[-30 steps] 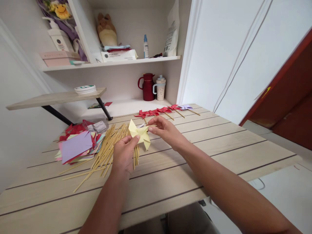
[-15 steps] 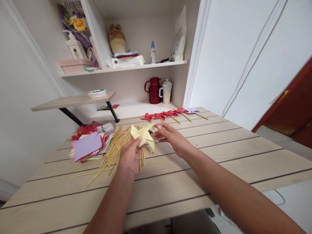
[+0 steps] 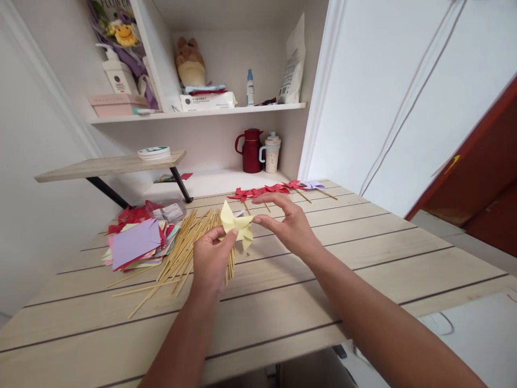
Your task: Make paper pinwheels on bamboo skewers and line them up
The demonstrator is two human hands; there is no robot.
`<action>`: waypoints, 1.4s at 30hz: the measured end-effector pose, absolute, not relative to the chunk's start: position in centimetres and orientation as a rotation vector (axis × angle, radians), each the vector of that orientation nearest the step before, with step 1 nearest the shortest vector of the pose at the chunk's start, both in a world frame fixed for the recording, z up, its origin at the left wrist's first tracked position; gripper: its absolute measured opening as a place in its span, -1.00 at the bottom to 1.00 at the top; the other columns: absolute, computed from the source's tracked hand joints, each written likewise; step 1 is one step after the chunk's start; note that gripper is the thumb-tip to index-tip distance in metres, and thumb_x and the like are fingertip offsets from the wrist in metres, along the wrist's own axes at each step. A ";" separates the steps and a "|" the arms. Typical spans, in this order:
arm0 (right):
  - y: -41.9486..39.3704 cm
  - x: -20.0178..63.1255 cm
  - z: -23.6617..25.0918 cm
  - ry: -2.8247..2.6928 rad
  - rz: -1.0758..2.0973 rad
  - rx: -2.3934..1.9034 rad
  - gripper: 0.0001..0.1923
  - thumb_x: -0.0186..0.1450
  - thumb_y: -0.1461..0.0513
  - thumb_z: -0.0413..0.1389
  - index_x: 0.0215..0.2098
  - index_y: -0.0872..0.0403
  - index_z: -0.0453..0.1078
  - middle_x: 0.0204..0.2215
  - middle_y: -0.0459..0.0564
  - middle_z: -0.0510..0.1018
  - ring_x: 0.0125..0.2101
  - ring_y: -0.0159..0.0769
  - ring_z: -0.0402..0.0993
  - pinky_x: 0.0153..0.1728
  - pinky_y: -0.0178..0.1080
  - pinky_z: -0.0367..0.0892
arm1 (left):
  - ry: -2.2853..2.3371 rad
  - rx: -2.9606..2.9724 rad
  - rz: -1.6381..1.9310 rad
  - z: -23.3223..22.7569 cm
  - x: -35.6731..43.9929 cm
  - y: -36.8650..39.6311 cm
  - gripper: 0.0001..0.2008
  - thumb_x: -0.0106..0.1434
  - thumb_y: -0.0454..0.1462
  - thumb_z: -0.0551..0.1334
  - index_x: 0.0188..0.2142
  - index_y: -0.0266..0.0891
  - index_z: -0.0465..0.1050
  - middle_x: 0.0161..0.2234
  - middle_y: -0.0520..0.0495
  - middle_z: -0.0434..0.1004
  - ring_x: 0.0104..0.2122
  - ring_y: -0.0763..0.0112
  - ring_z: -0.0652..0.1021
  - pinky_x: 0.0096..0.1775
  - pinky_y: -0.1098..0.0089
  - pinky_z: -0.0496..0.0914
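Note:
A pale yellow paper pinwheel is pinched between the thumb and fingers of my left hand, held up over the table. My right hand is just to its right, thumb and fingers spread apart. The right thumb tip is at the pinwheel's right blade; whether it touches I cannot tell. Beneath and left of my left hand lies a loose heap of thin wooden sticks. Farther left is a stack of coloured paper sheets, a lilac one on top.
Red pinwheels and a lilac pinwheel on sticks lie in a row along the table's back edge. Behind them stand a dark red jug and a speckled cup. A small raised wooden shelf is at the left.
My right hand has opened wider, its index finger lifting away from the thumb. The pinwheel has turned and tilted in my left hand. The whole view has shifted slightly.

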State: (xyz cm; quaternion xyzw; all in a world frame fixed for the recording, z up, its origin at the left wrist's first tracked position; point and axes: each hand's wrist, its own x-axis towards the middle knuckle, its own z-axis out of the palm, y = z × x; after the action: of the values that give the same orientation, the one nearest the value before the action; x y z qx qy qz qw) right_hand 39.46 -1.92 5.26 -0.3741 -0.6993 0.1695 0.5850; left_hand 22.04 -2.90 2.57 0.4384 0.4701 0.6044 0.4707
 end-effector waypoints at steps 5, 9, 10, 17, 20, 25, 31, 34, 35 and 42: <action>-1.7 39.0 4.7 -1.648 0.556 -0.836 -0.84 0.22 0.13 0.32 -0.38 0.01 0.48 -0.17 -0.03 0.64 -0.06 -0.15 0.52 0.06 -0.05 0.30 | 1.136 1.092 1.420 2.5 22.0 -2.9 -0.66 0.00 -0.14 0.45 -0.27 -0.31 0.62 -0.40 -0.11 0.66 -0.36 0.29 0.61 -0.23 0.33 0.44; -1.7 39.1 4.7 -1.521 0.777 -0.859 -0.76 0.33 0.02 0.18 -0.26 0.02 0.46 -0.18 0.01 0.65 -0.10 -0.20 0.55 -0.04 -0.12 0.36 | 1.222 1.265 1.342 2.6 22.1 -2.9 -0.73 0.04 -0.13 0.41 -0.32 -0.28 0.62 -0.40 -0.09 0.65 -0.40 0.32 0.56 -0.24 0.31 0.40; -1.6 39.3 4.8 -1.506 0.815 -0.883 -0.72 0.34 0.00 0.16 -0.16 0.02 0.46 -0.16 0.02 0.65 -0.07 -0.19 0.54 -0.05 -0.13 0.36 | 1.251 1.335 1.338 2.6 22.1 -2.9 -0.76 0.06 -0.14 0.39 -0.35 -0.27 0.61 -0.39 -0.09 0.65 -0.39 0.32 0.55 -0.23 0.31 0.39; -0.5 40.8 4.6 -1.752 0.955 -1.063 -0.73 0.24 0.03 0.25 -0.28 0.04 0.63 -0.16 0.02 0.68 -0.08 -0.12 0.56 -0.03 -0.11 0.36 | 1.307 1.574 1.387 2.5 22.0 -2.9 -0.83 0.11 -0.16 0.35 -0.39 -0.23 0.59 -0.27 -0.12 0.64 -0.25 0.22 0.57 -0.13 0.28 0.38; -0.3 40.7 4.3 -1.711 0.972 -1.049 -0.82 0.18 0.10 0.31 -0.35 0.03 0.63 -0.18 0.00 0.69 -0.11 -0.15 0.57 -0.04 -0.13 0.36 | 1.290 1.579 1.384 2.3 22.0 -2.8 -0.82 0.11 -0.15 0.35 -0.39 -0.23 0.59 -0.25 -0.12 0.64 -0.22 0.21 0.58 -0.12 0.27 0.38; -0.5 40.3 4.2 -1.621 0.998 -1.050 -0.82 0.11 0.10 0.35 -0.41 0.04 0.62 -0.26 0.00 0.70 -0.17 -0.18 0.58 -0.07 -0.14 0.37 | 1.293 1.560 1.371 1.9 22.0 -2.6 -0.79 0.10 -0.12 0.37 -0.40 -0.22 0.59 -0.30 -0.10 0.65 -0.24 0.21 0.58 -0.12 0.27 0.36; -0.5 40.3 4.4 -1.621 0.976 -1.082 -0.81 0.10 0.10 0.35 -0.42 0.05 0.62 -0.33 -0.01 0.69 -0.24 -0.20 0.57 -0.12 -0.16 0.37 | 1.290 1.460 1.331 2.0 22.0 -2.8 -0.74 0.08 -0.08 0.39 -0.35 -0.24 0.61 -0.35 -0.09 0.66 -0.34 0.28 0.56 -0.21 0.31 0.37; -0.6 40.3 4.4 -1.628 0.974 -1.077 -0.80 0.11 0.09 0.34 -0.41 0.05 0.61 -0.36 -0.03 0.68 -0.26 -0.21 0.57 -0.14 -0.17 0.36 | 1.257 1.392 1.325 2.2 22.1 -2.9 -0.71 0.06 -0.09 0.41 -0.33 -0.26 0.62 -0.35 -0.09 0.66 -0.37 0.31 0.55 -0.24 0.33 0.38; -0.6 40.3 4.4 -1.632 0.976 -1.068 -0.80 0.11 0.09 0.34 -0.41 0.05 0.61 -0.37 -0.03 0.68 -0.26 -0.22 0.57 -0.14 -0.18 0.35 | 1.250 1.368 1.324 2.2 22.1 -2.9 -0.70 0.05 -0.09 0.41 -0.32 -0.26 0.62 -0.35 -0.09 0.66 -0.38 0.32 0.55 -0.24 0.33 0.38; -0.6 40.2 4.4 -1.618 0.978 -1.078 -0.80 0.10 0.09 0.33 -0.43 0.07 0.59 -0.38 -0.03 0.67 -0.27 -0.22 0.56 -0.15 -0.20 0.34 | 1.220 1.265 1.305 2.5 22.3 -3.0 -0.65 0.00 -0.09 0.45 -0.30 -0.29 0.62 -0.38 -0.09 0.66 -0.38 0.33 0.55 -0.26 0.35 0.38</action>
State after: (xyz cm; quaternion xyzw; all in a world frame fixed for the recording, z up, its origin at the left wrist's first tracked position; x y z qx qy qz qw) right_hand 40.17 -0.64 4.39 -0.4386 -0.6587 0.3980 0.4641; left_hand 22.25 -3.04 2.48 0.5134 0.4953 0.5299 0.4586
